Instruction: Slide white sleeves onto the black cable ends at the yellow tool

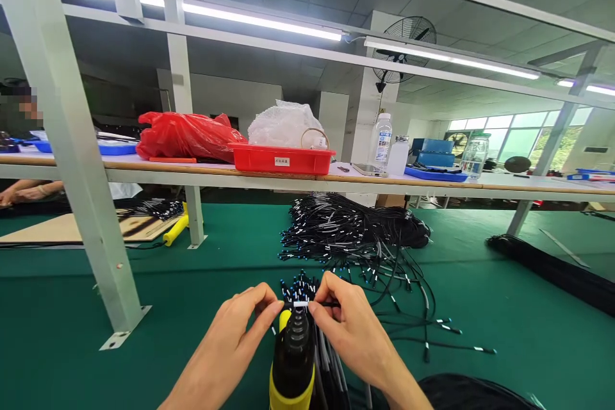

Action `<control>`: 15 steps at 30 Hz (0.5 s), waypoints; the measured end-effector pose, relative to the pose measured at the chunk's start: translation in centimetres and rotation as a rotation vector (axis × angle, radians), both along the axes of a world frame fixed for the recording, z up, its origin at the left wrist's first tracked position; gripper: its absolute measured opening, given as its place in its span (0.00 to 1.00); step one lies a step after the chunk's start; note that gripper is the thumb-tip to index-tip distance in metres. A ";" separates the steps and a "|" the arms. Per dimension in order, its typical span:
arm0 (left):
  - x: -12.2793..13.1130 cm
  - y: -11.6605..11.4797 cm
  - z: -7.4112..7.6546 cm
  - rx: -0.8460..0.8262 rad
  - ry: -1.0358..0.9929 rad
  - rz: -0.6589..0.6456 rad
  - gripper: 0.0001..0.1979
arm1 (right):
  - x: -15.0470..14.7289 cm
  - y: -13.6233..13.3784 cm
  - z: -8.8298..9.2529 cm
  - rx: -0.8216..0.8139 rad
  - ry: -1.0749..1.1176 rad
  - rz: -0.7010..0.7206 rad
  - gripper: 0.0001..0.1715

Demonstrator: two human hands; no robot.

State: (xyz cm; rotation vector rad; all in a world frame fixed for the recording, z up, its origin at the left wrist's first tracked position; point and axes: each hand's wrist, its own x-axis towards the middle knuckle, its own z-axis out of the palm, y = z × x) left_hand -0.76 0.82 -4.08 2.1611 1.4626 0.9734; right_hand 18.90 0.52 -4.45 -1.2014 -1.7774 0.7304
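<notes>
My left hand (pixel 245 323) pinches the left end of a black cable between thumb and forefinger. My right hand (pixel 348 317) pinches the same cable on the other side. Between my fingertips a white sleeve (pixel 300 303) shows on the cable, held level. Right below it points the ribbed black nozzle of a yellow and black heat gun (pixel 293 359); whether they touch I cannot tell. Behind and beside the gun lies a bundle of black and grey cables (pixel 329 359), many with white sleeves and blue tips.
A large cable pile (pixel 346 227) lies further back on the green table (pixel 230 250). Overhead runs a shelf (pixel 216 174) with a red tray (pixel 283 159) and bottles. A steel post (pixel 91 160) stands at left; black cable bundles (pixel 552 269) lie right. Another person's hands (pixel 33 192) show far left.
</notes>
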 end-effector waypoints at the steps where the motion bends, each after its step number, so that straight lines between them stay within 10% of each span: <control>1: 0.0 0.0 0.0 -0.005 0.002 0.000 0.20 | 0.0 0.0 0.0 0.003 -0.002 -0.001 0.08; 15: -0.1 0.2 0.2 -0.095 -0.040 -0.061 0.15 | 0.0 -0.1 0.1 0.023 -0.005 -0.025 0.06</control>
